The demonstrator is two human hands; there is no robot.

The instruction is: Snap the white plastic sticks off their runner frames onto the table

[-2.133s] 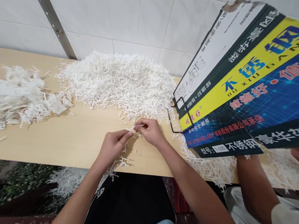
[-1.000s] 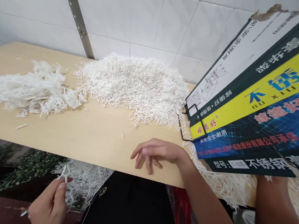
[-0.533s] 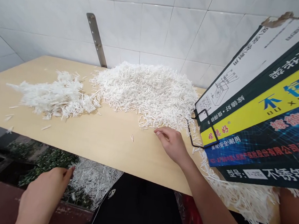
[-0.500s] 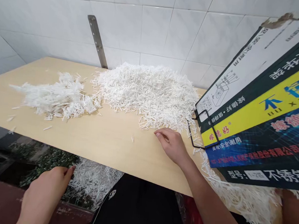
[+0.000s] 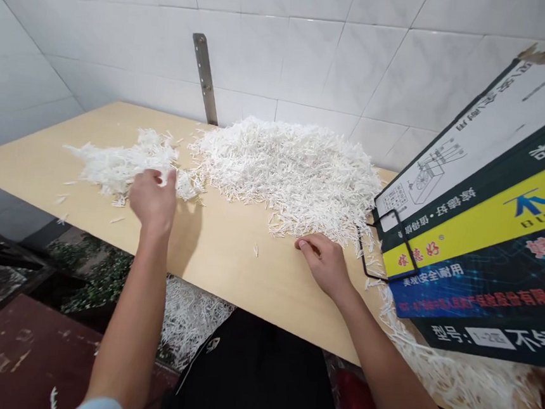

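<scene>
My left hand is over the near edge of a smaller heap of tangled white pieces, its thumb and forefinger apart. Its other fingers are partly hidden. On the board's surface, my right hand lies with its fingers curled together, close to the front edge of a large heap of thin white sticks. Whatever its fingertips may hold cannot be made out. A few loose white sticks lie between the two hands.
A printed cardboard box panel with a black wire loop stands at the right. More white strands lie below it. A metal bracket stands against the tiled wall. Beneath the wooden board is another white pile.
My left hand has risen from below the board's front edge to the smaller heap. My right hand stays near the large heap. The view has shifted a little left.
</scene>
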